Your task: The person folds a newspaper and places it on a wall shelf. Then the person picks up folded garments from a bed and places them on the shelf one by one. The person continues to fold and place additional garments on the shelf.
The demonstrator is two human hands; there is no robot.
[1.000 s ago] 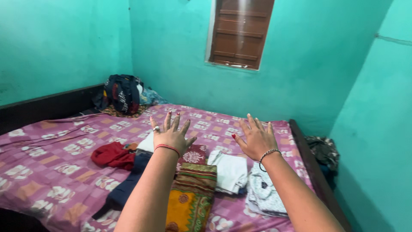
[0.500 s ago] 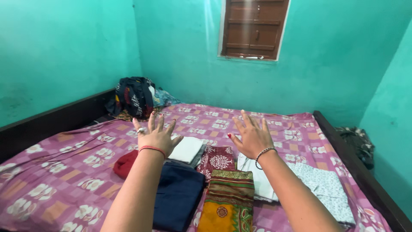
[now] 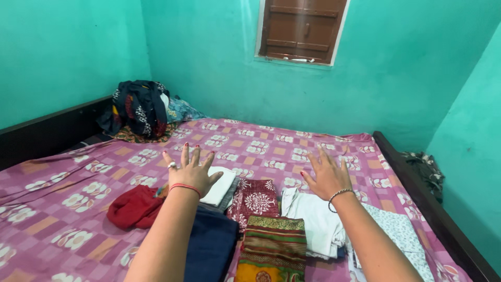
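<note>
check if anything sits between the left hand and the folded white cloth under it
Nothing visible does. The left hand hovers open, fingers spread, directly over the folded white cloth on the pink flowered bedsheet, with only air between.

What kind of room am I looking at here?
Most likely a bedroom in a home: a wide bed with a purple floral sheet fills the teal-walled room, folded clothes lie on it below the open hands, and a shuttered wooden window sits above.
</note>
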